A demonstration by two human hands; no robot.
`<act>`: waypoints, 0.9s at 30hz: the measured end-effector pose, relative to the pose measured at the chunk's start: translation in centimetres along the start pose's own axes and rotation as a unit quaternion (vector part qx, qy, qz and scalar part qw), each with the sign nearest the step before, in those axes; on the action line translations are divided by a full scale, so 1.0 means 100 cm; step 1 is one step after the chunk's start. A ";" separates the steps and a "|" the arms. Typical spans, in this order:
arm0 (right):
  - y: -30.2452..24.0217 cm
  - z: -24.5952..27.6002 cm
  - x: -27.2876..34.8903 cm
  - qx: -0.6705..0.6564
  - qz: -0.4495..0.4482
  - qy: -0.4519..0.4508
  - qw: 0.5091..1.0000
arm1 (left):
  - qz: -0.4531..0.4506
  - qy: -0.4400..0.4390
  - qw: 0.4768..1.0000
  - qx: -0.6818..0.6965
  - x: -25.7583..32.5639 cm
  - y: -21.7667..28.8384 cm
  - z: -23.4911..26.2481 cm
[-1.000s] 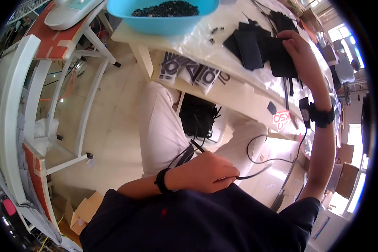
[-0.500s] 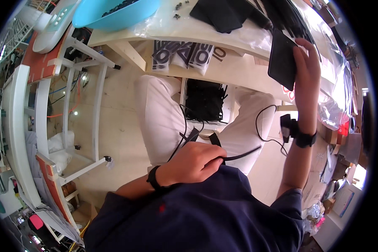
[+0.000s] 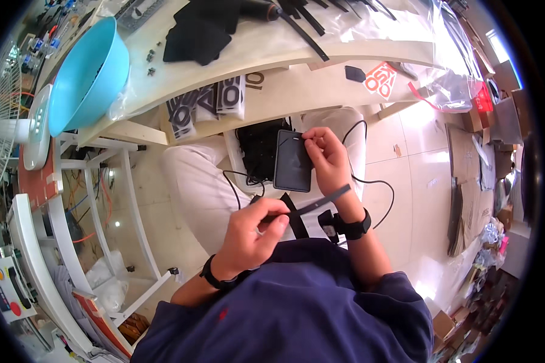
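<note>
Pinching a black strap (image 3: 321, 204) in the left hand (image 3: 251, 234), with thumb tight against curled fingers, apparently to present its free end rightward. Gripping a flat black case (image 3: 292, 168) by its far right edge in the right hand (image 3: 330, 158), between closely set thumb and fingers, likely to expose its face. Holding both over the lap (image 3: 191, 181), short of the tabletop (image 3: 257, 47).

Head-worn fisheye, close, looking down past torso (image 3: 297, 302) onto lap (image 3: 194, 184).
</note>
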State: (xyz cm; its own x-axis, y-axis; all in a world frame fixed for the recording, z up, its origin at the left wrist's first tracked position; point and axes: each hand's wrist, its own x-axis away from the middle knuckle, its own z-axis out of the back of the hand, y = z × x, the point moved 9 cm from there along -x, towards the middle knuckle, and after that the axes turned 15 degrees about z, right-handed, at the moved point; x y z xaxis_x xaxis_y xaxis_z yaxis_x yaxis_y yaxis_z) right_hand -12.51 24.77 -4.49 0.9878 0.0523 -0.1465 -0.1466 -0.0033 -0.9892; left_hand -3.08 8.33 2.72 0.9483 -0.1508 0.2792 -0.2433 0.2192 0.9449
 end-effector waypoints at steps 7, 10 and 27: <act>-0.006 -0.024 0.006 -0.070 -0.004 -0.056 0.996 | 0.083 0.119 0.989 0.036 -0.033 -0.048 0.024; -0.008 -0.035 0.002 -0.087 0.008 -0.105 0.991 | 0.094 0.112 0.989 0.031 -0.040 -0.060 0.027; 0.324 0.251 -0.281 0.660 0.042 -0.095 0.744 | 0.117 0.151 0.980 -0.047 -0.048 -0.043 0.039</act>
State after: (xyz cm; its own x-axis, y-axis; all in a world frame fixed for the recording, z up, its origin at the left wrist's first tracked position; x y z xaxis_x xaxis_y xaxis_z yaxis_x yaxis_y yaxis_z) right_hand -46.37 48.26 -32.29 0.9652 0.2488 -0.0805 -0.2558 0.9622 -0.0932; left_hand -7.40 4.31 -2.03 0.8892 0.2039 0.4095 -0.4551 0.3032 0.8372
